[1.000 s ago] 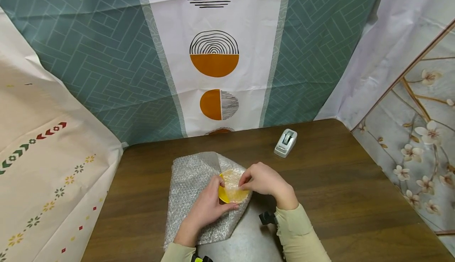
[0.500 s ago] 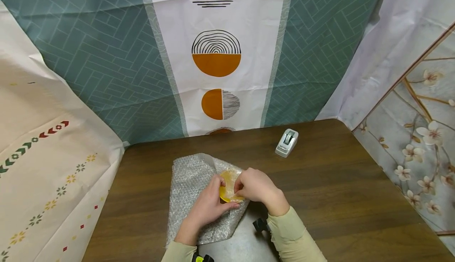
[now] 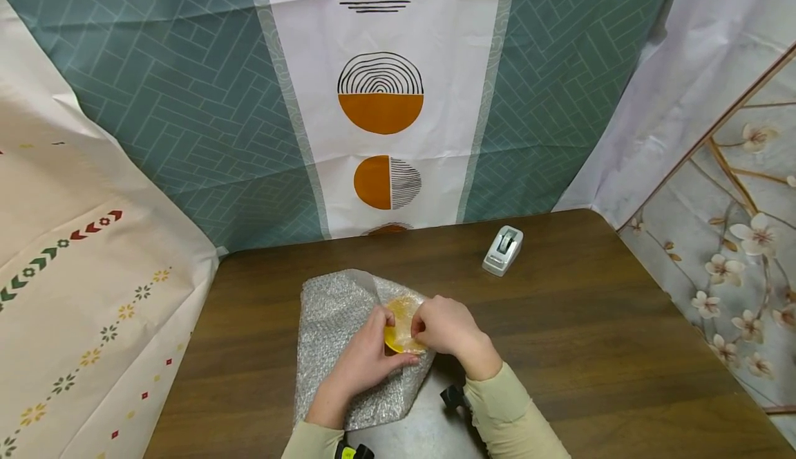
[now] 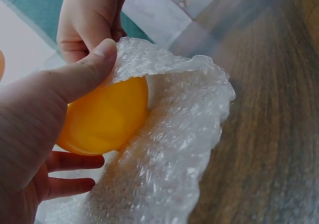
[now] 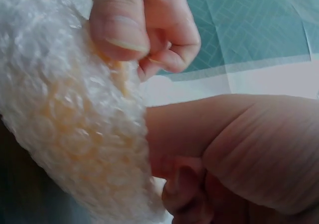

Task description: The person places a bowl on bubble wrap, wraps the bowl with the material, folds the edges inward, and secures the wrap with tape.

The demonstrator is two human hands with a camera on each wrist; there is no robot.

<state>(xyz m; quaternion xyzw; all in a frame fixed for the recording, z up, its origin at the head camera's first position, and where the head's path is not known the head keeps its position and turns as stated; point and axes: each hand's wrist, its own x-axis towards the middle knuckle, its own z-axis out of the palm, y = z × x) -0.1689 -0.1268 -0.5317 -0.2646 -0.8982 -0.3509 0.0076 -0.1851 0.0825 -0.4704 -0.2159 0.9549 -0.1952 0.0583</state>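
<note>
A smooth, round yellow bowl-like dish (image 3: pixel 392 341) lies partly under a fold of clear bubble wrap (image 3: pixel 332 321). My left hand (image 3: pixel 361 359) grips the dish from the left; in the left wrist view the thumb presses the wrap's edge against the yellow dish (image 4: pixel 109 119), with other fingers beneath. From the right, my right hand (image 3: pixel 450 328) pinches the folded-over bubble wrap with curled fingers. Seen from the right wrist, yellow shows through the bubble wrap (image 5: pixel 75 129). Much of the dish is hidden by the wrap.
A grey tape dispenser (image 3: pixel 502 250) stands toward the back right of the brown wooden table (image 3: pixel 578 307). Below the hands is a smooth grey surface (image 3: pixel 417 410) at the near edge. Patterned cloths (image 3: pixel 547 65) hang behind and on both sides.
My right hand has moved left and slightly down, drawing the bubble wrap further over the yellow dish. My left hand has kept its grip in nearly the same place.
</note>
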